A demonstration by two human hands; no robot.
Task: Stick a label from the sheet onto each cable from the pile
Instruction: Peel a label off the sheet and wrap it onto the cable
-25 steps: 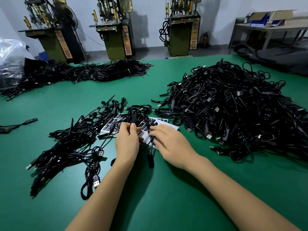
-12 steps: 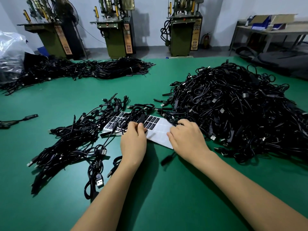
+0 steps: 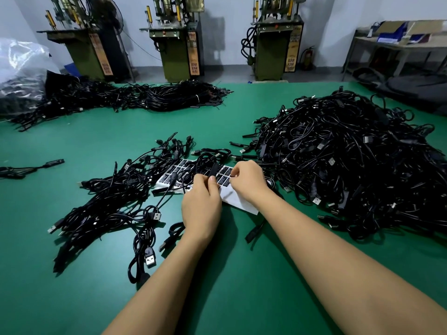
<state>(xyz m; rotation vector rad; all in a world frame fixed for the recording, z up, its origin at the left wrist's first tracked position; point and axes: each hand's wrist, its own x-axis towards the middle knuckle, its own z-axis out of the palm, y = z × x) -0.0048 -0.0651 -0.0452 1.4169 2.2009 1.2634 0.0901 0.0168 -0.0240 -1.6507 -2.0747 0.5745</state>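
Sheet (image 3: 238,199) flat on green worktop (image 3: 242,274), near the middle, between two cable heaps; rows of black labels (image 3: 223,176) on its far half, bare white backing toward the near corner. Partly covered by cables and both hands. Black block of one cable (image 3: 213,169) standing up over the sheet, pinched between thumb and fingers of left hand (image 3: 202,209). Right hand (image 3: 249,181) curled just beside it, fingertips pinching at a label on the sheet; whether the label is lifted, cannot tell. Hands nearly touching above the sheet.

Pile (image 3: 350,160) of black cables well heaped to the right, its left edge reaching the sheet and the right hand. Smaller, flatter heap (image 3: 108,197) to the left, strands crossing the sheet's far-left corner. Loose USB plug (image 3: 150,258) near the left forearm, another connector (image 3: 252,233) on the worktop between the forearms.

Farther off: long spread of bundled cables (image 3: 145,97) along the far edge, single lead (image 3: 36,166) at far left, clear plastic bag (image 3: 19,68) in the left corner. Beyond the worktop, three olive-green machines (image 3: 179,52) against a pale wall, and a table (image 3: 396,42) with boxes at right.
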